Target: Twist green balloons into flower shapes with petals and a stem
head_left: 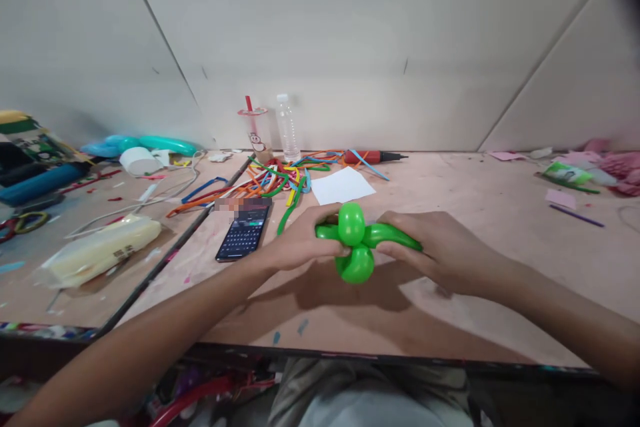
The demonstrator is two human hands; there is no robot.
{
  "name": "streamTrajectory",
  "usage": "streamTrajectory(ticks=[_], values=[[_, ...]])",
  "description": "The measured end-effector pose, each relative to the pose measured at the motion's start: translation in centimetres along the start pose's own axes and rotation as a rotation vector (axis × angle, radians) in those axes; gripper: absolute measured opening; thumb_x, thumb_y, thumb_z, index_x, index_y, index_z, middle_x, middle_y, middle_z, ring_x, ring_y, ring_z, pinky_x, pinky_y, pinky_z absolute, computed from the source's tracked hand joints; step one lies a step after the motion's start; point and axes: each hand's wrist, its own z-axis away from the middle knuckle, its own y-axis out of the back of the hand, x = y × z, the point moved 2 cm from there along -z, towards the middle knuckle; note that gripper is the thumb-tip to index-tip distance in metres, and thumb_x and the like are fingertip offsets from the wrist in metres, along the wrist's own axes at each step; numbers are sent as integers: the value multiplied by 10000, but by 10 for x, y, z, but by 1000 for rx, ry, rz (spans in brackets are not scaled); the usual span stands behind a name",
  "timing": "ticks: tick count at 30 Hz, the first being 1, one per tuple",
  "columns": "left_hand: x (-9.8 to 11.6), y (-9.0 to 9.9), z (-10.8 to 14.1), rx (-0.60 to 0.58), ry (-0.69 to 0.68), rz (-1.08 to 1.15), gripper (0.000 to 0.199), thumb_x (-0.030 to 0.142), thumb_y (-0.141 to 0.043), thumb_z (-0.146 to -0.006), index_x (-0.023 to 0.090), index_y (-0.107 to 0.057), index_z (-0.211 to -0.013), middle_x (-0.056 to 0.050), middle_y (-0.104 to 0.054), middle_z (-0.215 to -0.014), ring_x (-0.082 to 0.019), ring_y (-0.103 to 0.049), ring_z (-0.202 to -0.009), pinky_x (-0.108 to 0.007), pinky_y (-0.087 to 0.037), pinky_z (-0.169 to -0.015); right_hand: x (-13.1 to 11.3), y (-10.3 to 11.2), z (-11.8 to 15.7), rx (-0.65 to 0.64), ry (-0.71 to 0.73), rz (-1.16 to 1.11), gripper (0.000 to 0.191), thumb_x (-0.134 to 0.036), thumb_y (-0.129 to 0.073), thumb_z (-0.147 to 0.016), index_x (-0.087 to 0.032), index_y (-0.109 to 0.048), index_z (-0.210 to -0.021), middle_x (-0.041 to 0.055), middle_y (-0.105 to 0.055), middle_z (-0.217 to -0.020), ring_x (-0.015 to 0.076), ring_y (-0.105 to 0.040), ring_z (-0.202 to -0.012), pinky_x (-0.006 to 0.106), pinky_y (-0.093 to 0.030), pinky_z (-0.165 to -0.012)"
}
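Note:
A green twisting balloon [355,265] is held between my two hands above the front of the table. Two round bubbles stand out from its middle, one above the other, with longer parts to either side. My left hand [310,237] is closed around the left part, its fingers partly hidden behind the bubbles. The right part lies in the closed fingers of my right hand [430,247], thumb on the near side. Behind my left wrist a phone [245,232] with a lit keyboard lies on the table.
Several uninflated balloons [275,180] lie heaped at the back, beside white paper [344,185] and a red hand pump [367,157]. A plastic bottle [288,130] and a cup with a straw [257,133] stand near the partition. A yellowish pack [105,250] lies left.

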Motion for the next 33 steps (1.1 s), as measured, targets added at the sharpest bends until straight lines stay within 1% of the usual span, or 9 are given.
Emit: streamTrajectory(ticks=[3,6,10,13,17,20,25,29,33], values=[[8,17,2,11,56,-173,474,281,-784,-585,166,-676,-1032,-33,-646,-1005,-262,-580,-997,-380,-458,-933,4,-5,-9,6,12,134,327,-412,-404,-1041,-195,-614,-915,58,-726,-862,219,-659,-751,287,-370,-622],[15,25,2,44,85,-213,534,295,-779,-593,177,-667,-1103,-45,-652,-1097,-276,-584,-1054,-399,-454,-976,12,-11,-17,2,24,256,256,-250,-412,-1018,-182,-637,-918,75,-731,-837,231,-662,-735,291,-354,-608],[19,23,-1,24,30,-217,463,276,-751,-614,170,-673,-1057,-25,-662,-1065,-258,-598,-1031,-371,-462,-970,15,-20,-20,87,104,125,256,-285,-452,-1012,-188,-621,-1178,101,-717,-1182,257,-672,-997,326,-440,-786],[12,20,-3,39,14,-298,452,298,-731,-623,173,-677,-1054,-36,-654,-1063,-271,-589,-1031,-404,-455,-971,12,-26,-18,154,116,-5,405,-349,-540,-974,-200,-518,-1351,97,-639,-1348,283,-618,-1158,373,-434,-919],[2,21,-3,58,4,-313,508,326,-709,-622,171,-662,-1103,-59,-638,-1111,-289,-567,-1059,-428,-447,-973,7,-33,-18,125,82,-108,334,-371,-498,-1004,-201,-561,-1284,85,-685,-1248,270,-644,-1070,365,-445,-871],[-2,22,-1,-10,1,-286,491,316,-697,-619,162,-661,-1084,-51,-649,-1058,-291,-573,-1048,-409,-460,-944,5,-35,-19,111,108,-144,305,-414,-513,-1000,-226,-587,-1230,62,-698,-1208,260,-642,-1039,351,-436,-847],[4,20,4,-54,-111,-292,545,410,-732,-700,194,-618,-1188,-54,-645,-1209,-295,-561,-1164,-400,-419,-1025,4,-40,-21,155,42,-116,134,-281,-536,-963,-186,-605,-1029,59,-703,-1015,227,-630,-871,319,-398,-739],[5,7,7,36,-125,-421,619,530,-809,-687,225,-605,-1186,-41,-666,-1159,-263,-601,-1073,-368,-451,-939,-3,-44,-20,167,13,-91,67,-236,-554,-930,-180,-576,-958,50,-680,-947,212,-607,-813,305,-362,-690],[6,-1,9,90,-105,-466,535,566,-798,-694,213,-640,-1064,-28,-676,-1027,-237,-608,-958,-341,-465,-835,-8,-46,-18,125,43,-43,147,-317,-538,-969,-187,-573,-910,37,-675,-881,200,-601,-760,296,-324,-641]])
